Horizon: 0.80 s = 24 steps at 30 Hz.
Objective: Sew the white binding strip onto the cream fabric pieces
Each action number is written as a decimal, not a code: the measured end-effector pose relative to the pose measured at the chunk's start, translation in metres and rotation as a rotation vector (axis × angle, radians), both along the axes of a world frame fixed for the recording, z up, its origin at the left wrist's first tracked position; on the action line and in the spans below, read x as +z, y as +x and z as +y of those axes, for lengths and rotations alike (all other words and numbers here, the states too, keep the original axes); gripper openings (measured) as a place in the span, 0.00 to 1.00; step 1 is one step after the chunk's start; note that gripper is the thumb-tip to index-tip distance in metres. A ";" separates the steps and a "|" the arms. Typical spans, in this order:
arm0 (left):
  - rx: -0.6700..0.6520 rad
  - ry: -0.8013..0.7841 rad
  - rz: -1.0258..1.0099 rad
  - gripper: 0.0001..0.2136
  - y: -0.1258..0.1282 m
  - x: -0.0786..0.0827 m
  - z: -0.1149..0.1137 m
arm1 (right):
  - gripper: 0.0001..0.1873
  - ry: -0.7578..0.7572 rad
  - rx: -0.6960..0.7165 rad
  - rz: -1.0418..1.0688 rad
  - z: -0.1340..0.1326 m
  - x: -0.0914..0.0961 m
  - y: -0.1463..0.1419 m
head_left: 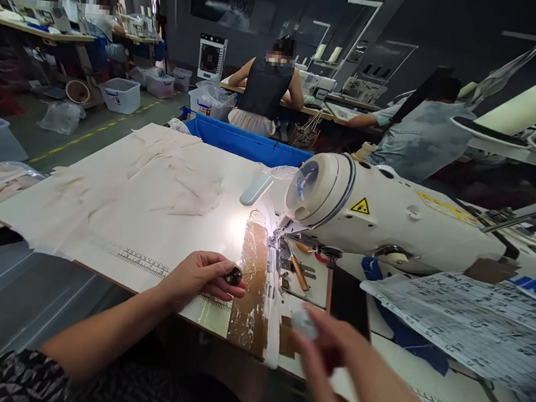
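Observation:
My left hand (209,276) is above the front edge of the white sewing table, pinching a small, dark, shiny round bobbin case (233,276) between thumb and fingers. Close to the camera at the lower right, my right hand (352,365) is smeared by motion. Its thumb and forefinger grip a small whitish round piece (305,323), perhaps a bobbin, too blurred to be sure. The two hands are apart. Beyond them stands the white sewing machine (389,211), its lamp lighting the needle area. The brown taped strip (253,287) lies just right of my left hand.
Thin pale cloth pieces (180,184) lie across the table (199,239). A wooden-handled tool (298,272) rests by the needle area. Printed sheets (455,317) hang at right, near thread cones (530,102). A blue bin (249,142) stands behind. Several people sit at other machines.

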State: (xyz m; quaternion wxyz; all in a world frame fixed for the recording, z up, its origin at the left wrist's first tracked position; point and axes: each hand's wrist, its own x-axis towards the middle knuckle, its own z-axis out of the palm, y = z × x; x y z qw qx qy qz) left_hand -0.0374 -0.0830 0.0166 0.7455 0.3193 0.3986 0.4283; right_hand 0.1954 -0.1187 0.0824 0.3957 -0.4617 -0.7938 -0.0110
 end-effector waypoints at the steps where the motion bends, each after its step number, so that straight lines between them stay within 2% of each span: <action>1: -0.020 -0.007 -0.011 0.21 0.003 0.000 -0.002 | 0.11 0.013 0.106 -0.096 -0.007 -0.014 -0.014; 4: -0.068 0.021 -0.022 0.23 0.013 -0.001 -0.011 | 0.13 0.004 0.052 -0.055 -0.023 -0.050 -0.043; 7: -0.089 0.111 0.029 0.24 0.020 -0.001 -0.021 | 0.16 0.024 -0.008 0.021 -0.031 -0.066 -0.053; 13: -0.109 0.293 0.132 0.23 0.025 -0.003 -0.035 | 0.18 0.041 -0.002 -0.046 -0.031 -0.071 -0.046; 17: -0.149 0.326 0.127 0.17 0.025 -0.007 -0.036 | 0.17 0.009 -0.004 -0.071 -0.031 -0.074 -0.047; 21: -0.099 0.318 0.111 0.15 0.026 -0.010 -0.035 | 0.20 -0.023 -0.017 -0.085 -0.030 -0.075 -0.048; 24: -0.063 0.312 0.150 0.16 0.029 -0.012 -0.034 | 0.14 -0.046 -0.089 -0.130 -0.031 -0.069 -0.045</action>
